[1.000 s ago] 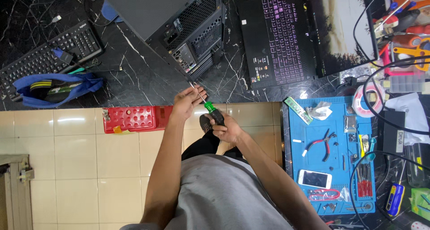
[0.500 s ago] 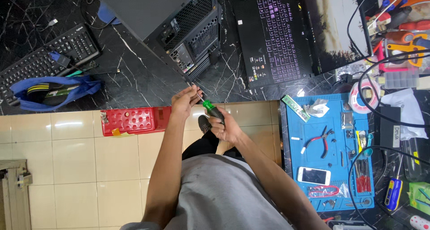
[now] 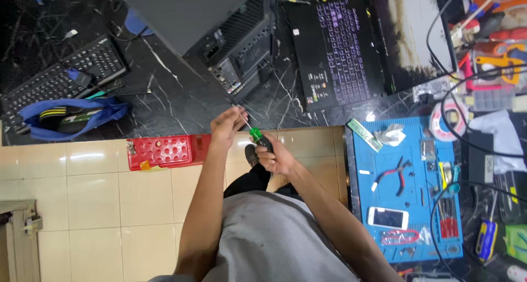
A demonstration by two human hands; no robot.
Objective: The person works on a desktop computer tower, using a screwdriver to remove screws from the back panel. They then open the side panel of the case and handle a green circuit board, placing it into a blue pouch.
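My right hand (image 3: 279,160) grips the green-and-black handle of a screwdriver (image 3: 257,136). Its thin metal shaft points up and left toward the computer case. My left hand (image 3: 226,126) pinches the shaft near its tip with thumb and fingers. Both hands hover over the edge where the dark marble table meets the tiled floor, just below a black desktop computer case (image 3: 241,62) lying on the table with its rear panel facing me.
An open laptop (image 3: 340,46) with a lit keyboard sits right of the case. A black keyboard (image 3: 60,79) and blue bag (image 3: 66,117) lie at the left, a red plastic tray (image 3: 164,150) below. A blue work mat (image 3: 406,188) holds pliers, a phone and small tools.
Both hands and the screwdriver have kept nearly the same pose. The view has shifted slightly, and the left fingers have closed more tightly on the shaft tip.
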